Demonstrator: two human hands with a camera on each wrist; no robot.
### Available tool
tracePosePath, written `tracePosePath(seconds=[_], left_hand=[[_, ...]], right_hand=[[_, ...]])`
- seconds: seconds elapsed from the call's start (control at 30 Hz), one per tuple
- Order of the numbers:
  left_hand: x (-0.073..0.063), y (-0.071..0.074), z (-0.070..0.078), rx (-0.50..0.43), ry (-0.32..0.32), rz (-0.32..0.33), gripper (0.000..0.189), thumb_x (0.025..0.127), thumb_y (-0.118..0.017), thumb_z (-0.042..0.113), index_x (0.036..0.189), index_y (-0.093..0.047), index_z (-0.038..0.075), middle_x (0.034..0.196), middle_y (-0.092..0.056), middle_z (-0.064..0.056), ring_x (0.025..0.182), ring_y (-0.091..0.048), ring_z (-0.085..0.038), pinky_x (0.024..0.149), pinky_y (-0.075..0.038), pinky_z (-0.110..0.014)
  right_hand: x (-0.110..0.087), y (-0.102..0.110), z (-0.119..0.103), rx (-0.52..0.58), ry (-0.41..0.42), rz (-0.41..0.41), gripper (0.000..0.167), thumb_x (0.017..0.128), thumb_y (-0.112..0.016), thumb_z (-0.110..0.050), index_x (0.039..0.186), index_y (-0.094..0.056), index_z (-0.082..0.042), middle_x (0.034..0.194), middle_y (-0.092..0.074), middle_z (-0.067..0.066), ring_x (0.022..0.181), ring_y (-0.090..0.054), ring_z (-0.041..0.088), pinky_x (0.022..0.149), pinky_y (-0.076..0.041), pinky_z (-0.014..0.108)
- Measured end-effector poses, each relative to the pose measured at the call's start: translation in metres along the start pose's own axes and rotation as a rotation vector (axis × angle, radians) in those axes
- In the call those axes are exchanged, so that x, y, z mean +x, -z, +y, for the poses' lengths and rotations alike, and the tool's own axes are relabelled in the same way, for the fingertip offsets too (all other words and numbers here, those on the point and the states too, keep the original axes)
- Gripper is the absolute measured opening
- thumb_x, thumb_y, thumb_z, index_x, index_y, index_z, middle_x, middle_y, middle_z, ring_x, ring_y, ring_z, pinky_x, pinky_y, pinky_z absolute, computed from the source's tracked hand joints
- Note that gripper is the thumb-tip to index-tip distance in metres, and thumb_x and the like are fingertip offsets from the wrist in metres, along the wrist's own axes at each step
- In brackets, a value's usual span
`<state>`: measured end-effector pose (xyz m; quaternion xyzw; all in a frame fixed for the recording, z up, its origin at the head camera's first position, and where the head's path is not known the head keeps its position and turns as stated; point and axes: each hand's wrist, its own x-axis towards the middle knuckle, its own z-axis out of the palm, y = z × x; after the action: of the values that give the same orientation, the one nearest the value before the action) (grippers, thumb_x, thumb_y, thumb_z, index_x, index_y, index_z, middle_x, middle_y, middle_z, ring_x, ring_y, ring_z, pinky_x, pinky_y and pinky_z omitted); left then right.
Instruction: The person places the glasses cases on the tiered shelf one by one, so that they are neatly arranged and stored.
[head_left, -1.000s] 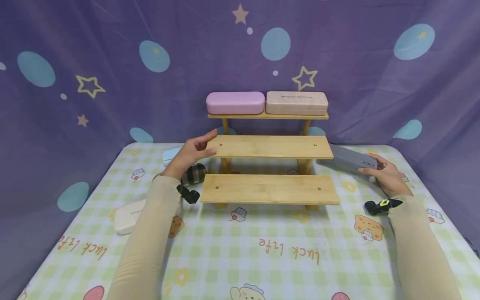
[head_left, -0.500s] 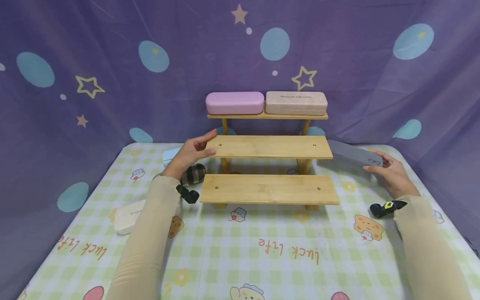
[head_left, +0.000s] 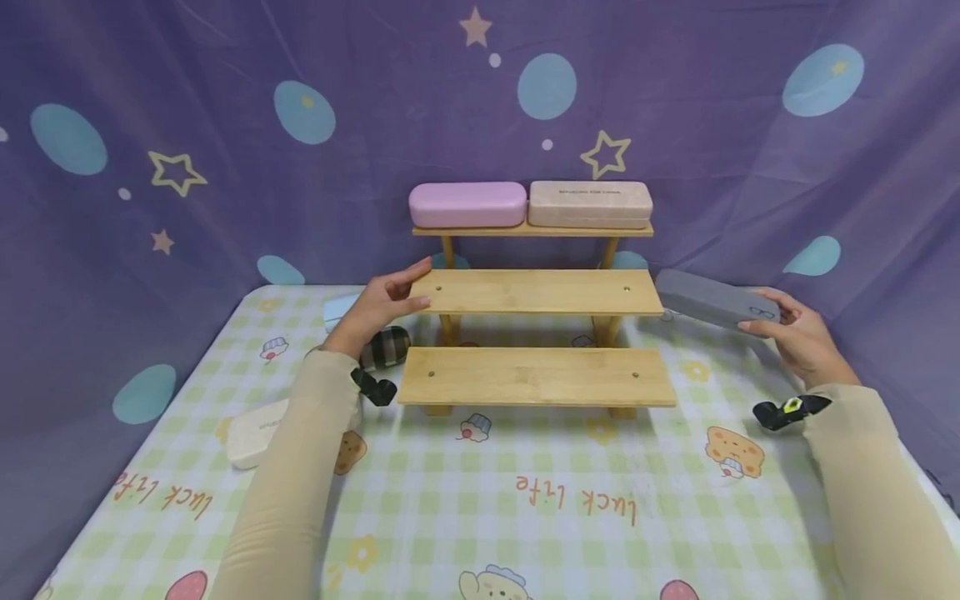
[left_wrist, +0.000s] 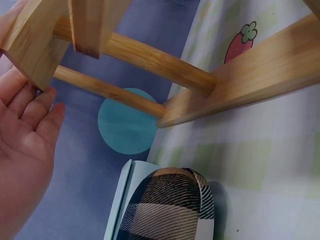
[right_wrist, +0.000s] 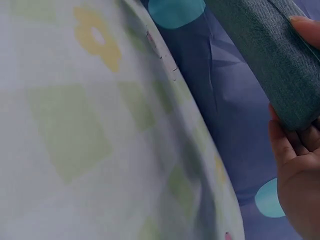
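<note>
My right hand [head_left: 806, 335] grips the near end of a long grey glasses case [head_left: 708, 298] with a small glasses print on it. The case is tilted, its far end beside the right end of the stand's middle step. In the right wrist view, the fabric-textured case [right_wrist: 265, 55] is held between thumb and fingers, away from the tablecloth. My left hand [head_left: 381, 302] holds the left end of the middle step of a three-step wooden stand [head_left: 536, 292], thumb at the front edge and fingers at the back. On the top step sit a pink glasses case [head_left: 467, 205] and a beige glasses case [head_left: 590, 205].
Left of the stand lie a plaid case [head_left: 386, 347] and a light blue case [head_left: 340, 309]. A white case [head_left: 257, 435] is partly covered by the left sleeve. The stand is on a checked tablecloth [head_left: 547, 533], with a purple curtain [head_left: 375, 50] behind.
My right hand has moved to the right with the grey glasses case, and the case's far end now shows clear of the middle step. The left hand stays in place.
</note>
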<state>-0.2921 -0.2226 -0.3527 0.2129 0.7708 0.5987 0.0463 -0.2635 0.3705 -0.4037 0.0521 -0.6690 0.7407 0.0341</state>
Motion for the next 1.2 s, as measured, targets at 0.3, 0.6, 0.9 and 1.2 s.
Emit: tracePosePath(seconds=[0.3, 0.6, 0.9, 1.2], left_hand=[[0.000, -0.001, 0.001, -0.016, 0.001, -0.005, 0.064, 0.088, -0.066, 0.008, 0.144, -0.037, 0.005, 0.153, -0.030, -0.006, 0.135, -0.037, -0.020, 0.093, -0.044, -0.017], [0.002, 0.001, 0.001, -0.024, 0.033, -0.009, 0.063, 0.089, -0.063, 0.003, 0.145, -0.035, 0.004, 0.154, -0.026, -0.009, 0.135, -0.036, -0.024, 0.090, -0.045, -0.016], [0.000, -0.001, 0.005, -0.030, 0.015, -0.013, 0.061, 0.089, -0.064, 0.004, 0.144, -0.037, 0.006, 0.153, -0.028, -0.006, 0.136, -0.035, -0.022, 0.090, -0.044, -0.015], [0.000, -0.001, 0.002, -0.017, 0.019, 0.001, 0.063, 0.088, -0.067, 0.010, 0.144, -0.039, 0.009, 0.152, -0.032, 0.000, 0.134, -0.038, -0.020, 0.091, -0.045, -0.017]], right_hand=[[-0.002, -0.006, -0.018, 0.041, 0.005, 0.020, 0.048, 0.081, -0.061, 0.016, 0.116, -0.065, -0.016, 0.102, -0.062, -0.009, 0.075, -0.055, 0.001, 0.058, -0.045, 0.012], [-0.005, -0.014, -0.040, -0.010, -0.033, 0.026, 0.048, 0.084, -0.063, 0.009, 0.122, -0.061, -0.020, 0.102, -0.063, -0.011, 0.068, -0.054, -0.001, 0.046, -0.038, 0.017], [-0.002, -0.030, -0.051, 0.146, 0.088, -0.068, 0.049, 0.082, -0.053, 0.021, 0.119, -0.064, -0.009, 0.114, -0.057, 0.000, 0.098, -0.055, 0.008, 0.077, -0.048, 0.014], [-0.003, -0.055, -0.063, 0.111, 0.125, -0.127, 0.052, 0.080, -0.054, 0.022, 0.121, -0.062, -0.009, 0.113, -0.057, -0.001, 0.096, -0.054, 0.009, 0.077, -0.048, 0.015]])
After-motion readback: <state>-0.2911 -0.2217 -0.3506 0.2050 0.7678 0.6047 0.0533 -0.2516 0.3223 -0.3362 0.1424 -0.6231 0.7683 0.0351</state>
